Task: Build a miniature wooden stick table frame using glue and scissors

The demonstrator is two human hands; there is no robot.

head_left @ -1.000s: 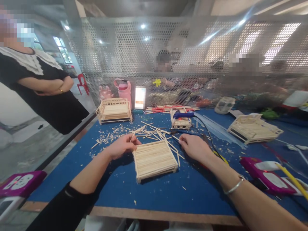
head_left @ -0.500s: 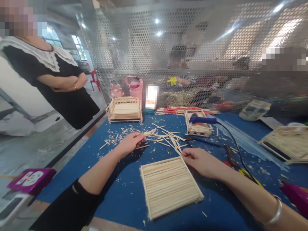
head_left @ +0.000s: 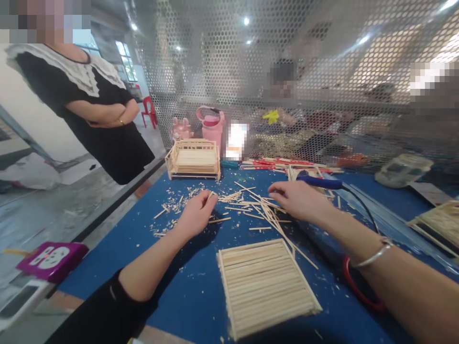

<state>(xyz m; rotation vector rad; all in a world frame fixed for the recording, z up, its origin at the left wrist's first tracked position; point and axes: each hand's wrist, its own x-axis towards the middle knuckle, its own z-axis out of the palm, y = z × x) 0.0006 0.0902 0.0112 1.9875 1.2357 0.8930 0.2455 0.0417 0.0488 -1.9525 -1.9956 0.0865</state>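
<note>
My left hand (head_left: pixel 198 211) is closed in a pinch above the wood scraps, with a pale bit of wooden stick (head_left: pixel 212 194) showing at its fingertips. My right hand (head_left: pixel 303 199) hovers over the right side of a loose heap of thin wooden sticks (head_left: pixel 263 206). Its fingers are loosely curled, and nothing shows between them. Just behind it lies a blue glue gun (head_left: pixel 321 182) with a black cable, partly on a small stick frame. Nearest me, a square panel of sticks with a raised border (head_left: pixel 267 286) lies flat on the blue table (head_left: pixel 186 296).
A small stick-built bench (head_left: pixel 193 162) stands at the back left before a pink cup (head_left: pixel 212 126). Red-marked sticks (head_left: pixel 265 164) lie by the perforated screen (head_left: pixel 215 71). A red loop (head_left: pixel 362 289) sits under my right forearm. Someone with folded arms (head_left: pixel 96 112) stands left.
My right hand has moved from the panel's corner up and away, over the sticks. Some long sticks now lie beside the panel's far right corner. My left hand has turned slightly upward. The view has shifted.
</note>
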